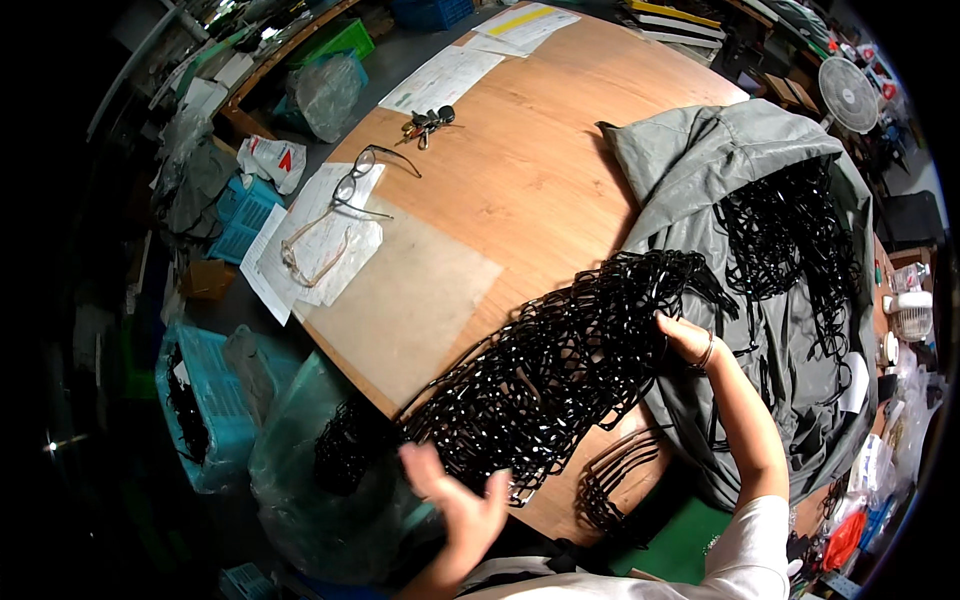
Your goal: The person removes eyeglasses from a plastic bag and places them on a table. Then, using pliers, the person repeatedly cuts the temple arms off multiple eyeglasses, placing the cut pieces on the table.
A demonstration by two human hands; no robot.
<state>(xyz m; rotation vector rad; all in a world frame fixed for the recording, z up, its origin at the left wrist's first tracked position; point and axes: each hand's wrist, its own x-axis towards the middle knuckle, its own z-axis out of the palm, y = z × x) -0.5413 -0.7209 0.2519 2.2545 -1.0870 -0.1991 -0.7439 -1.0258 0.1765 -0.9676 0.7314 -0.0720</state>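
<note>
A long heap of glossy black looped pieces (540, 370), thin and tangled like rows of small frames, stretches across the table's near edge. My right hand (687, 340) grips its right end, thumb on top and fingers hidden among the loops. At the heap's lower left my left hand (458, 503) is raised, slightly blurred, thumb apart from the fingers and nothing in it. More black pieces (790, 225) lie in a grey cloth bag (690, 155) on the right. A few loose curved black strips (612, 480) rest beside the heap near me.
On the wooden table (530, 130) lie eyeglasses (347, 188), a clear-framed pair (290, 262), keys (428, 124) and papers (440, 78). A clear plastic bag (300, 470) hangs at the near left edge, beside a blue crate (215, 400). A fan (850, 95) stands far right.
</note>
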